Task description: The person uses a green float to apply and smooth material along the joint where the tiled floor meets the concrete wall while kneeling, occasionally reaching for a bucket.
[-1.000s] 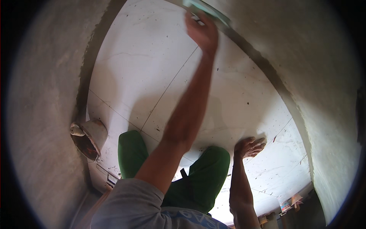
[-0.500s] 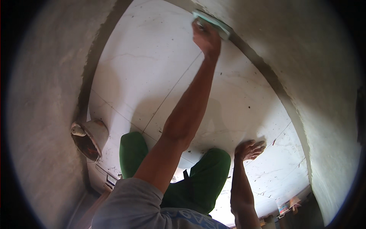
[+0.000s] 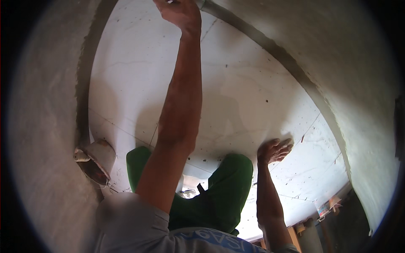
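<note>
Reaching far out over the white tiled floor [image 3: 240, 122], the left hand [image 3: 180, 14] was right up at the top of the view! Its fingers were mostly cut off there, so how far they were bent, and round what, I couldn't tell. Just beside that hand peeked a small sliver of a tool [image 3: 201, 4], near the dark strip [image 3: 291, 65] along the foot of the right wall [image 3: 358, 71]; the rest of it was out of sight. And over on the right, the right hand [image 3: 273, 151] was down on the tiles, fingers loosely apart, gripping nothing, close to a green-trousered knee [image 3: 236, 168]. Away on the left, a bucket [image 3: 103, 153] sat by the left wall [image 3: 46, 109], dark inside.
</note>
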Tool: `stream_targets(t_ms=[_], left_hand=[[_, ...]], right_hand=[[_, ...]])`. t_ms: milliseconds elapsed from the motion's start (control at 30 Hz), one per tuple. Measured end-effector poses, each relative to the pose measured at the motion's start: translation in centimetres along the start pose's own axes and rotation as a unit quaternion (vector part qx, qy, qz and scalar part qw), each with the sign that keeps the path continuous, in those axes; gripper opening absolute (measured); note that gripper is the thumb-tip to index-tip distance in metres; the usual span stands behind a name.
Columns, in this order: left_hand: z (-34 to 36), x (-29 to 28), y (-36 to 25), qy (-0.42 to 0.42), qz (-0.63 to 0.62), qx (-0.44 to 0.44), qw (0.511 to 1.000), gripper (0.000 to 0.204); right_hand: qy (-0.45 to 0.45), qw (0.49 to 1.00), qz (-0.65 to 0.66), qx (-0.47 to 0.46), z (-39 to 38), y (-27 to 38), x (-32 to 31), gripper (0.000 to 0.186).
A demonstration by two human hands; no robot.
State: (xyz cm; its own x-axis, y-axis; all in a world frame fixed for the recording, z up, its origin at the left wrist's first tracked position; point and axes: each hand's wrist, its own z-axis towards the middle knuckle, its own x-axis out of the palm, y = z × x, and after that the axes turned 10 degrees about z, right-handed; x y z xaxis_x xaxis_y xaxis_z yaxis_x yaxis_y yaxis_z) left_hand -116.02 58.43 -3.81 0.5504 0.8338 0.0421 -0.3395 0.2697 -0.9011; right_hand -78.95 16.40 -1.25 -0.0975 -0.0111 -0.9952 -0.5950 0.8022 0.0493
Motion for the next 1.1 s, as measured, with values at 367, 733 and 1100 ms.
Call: stream_targets(t_ms=[367,733,1100], left_hand=[[-22.0,6.1,-18.0,0.035,0.144,-0.165,0.975,0.034],[-19.2,5.3,-17.4,0.078,0.111,-0.167,0.977,0.038],[-17.5,4.7,-14.5,0.054,0.182,-0.161,0.969,0.034]], right_hand=[[-0.020,0.999,0.038,-0.023,0.6,0.6,-1.1,0.075],[-0.039,0.998,0.044,-0.038,1.0,0.8,-0.3,0.075],[-0.005,0.999,0.028,-0.020,0.4,-0.1,-0.8,0.075]])
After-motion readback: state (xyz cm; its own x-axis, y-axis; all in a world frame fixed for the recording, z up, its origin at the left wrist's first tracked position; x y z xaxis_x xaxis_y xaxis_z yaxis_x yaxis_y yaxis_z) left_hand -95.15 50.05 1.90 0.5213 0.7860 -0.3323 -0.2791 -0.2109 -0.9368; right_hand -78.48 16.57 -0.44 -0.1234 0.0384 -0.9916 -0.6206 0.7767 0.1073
